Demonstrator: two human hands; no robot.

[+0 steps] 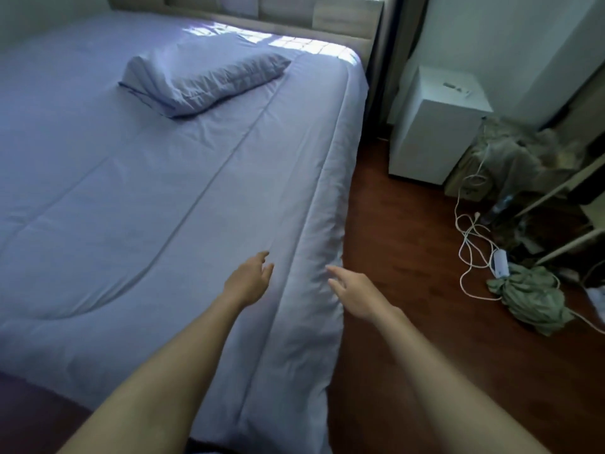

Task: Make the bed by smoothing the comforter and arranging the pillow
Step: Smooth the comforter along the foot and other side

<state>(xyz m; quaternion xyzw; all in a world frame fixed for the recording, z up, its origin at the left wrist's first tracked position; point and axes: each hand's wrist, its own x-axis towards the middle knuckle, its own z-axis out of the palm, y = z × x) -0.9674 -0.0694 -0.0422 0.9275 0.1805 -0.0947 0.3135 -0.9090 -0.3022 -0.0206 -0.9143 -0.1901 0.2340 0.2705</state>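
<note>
The fingers (265, 261) of the left hand (248, 280) are spread loosely apart and hold nothing; they hang just over the pale lavender quilted comforter (157, 198), near its stitched seam on the bed's right side. Whether the fingertips touch the cloth cannot be told. The right hand (355, 291) reaches out beside it, its fingers (335, 271) also apart and empty, pointing at the rolled, wrinkled side edge of the comforter where the cloth drops over the side of the bed. The two hands are near each other, with that soft ridge of cloth between them. Both forearms are bare and stretch in from the lower edge of the view.

The comforter lies spread over the whole bed, mostly flat, with light creases and long sewn lines running toward the head. The lavender pillow with a darker piped edge (203, 78) lies on top of the comforter near the head of the bed, turned at an angle and well apart from both hands. Sunlight falls in a bright patch beyond it, below the beige padded headboard (294, 11).

To the right, on the reddish-brown wooden floor (393, 231), stand a white box-shaped cabinet (435, 126), a tangle of white cables (471, 237) and a crumpled green cloth (530, 299).
</note>
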